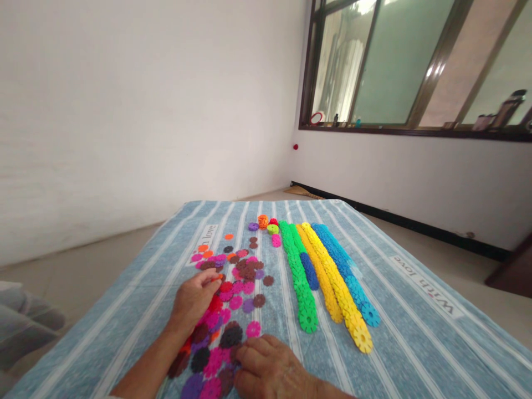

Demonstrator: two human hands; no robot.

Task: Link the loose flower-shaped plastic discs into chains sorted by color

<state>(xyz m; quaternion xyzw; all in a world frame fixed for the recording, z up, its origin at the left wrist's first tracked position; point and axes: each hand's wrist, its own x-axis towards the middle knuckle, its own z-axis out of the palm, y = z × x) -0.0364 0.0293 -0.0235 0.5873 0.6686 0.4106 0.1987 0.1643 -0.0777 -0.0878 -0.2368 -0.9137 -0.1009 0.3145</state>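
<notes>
My left hand (195, 296) reaches over a loose heap of notched plastic discs, thumb and forefinger pinched on an orange disc (218, 277). Around it lie brown discs (248, 270), magenta discs (235, 302), red, purple and black ones. Nearer to me, my right hand (272, 368) rests low at the heap's right edge with its fingers curled. A black disc (231, 336) and a magenta disc (253, 329) lie just beyond its fingers. What those fingers hold, if anything, is hidden.
Right of the heap lie overlapping rows of discs: green (297, 266), yellow (336, 277) and blue (347, 271), with a short dark-blue row (310, 271). Small stacks, including an orange stack (262, 221), stand at the back. A striped blue cloth (399, 316) covers the table.
</notes>
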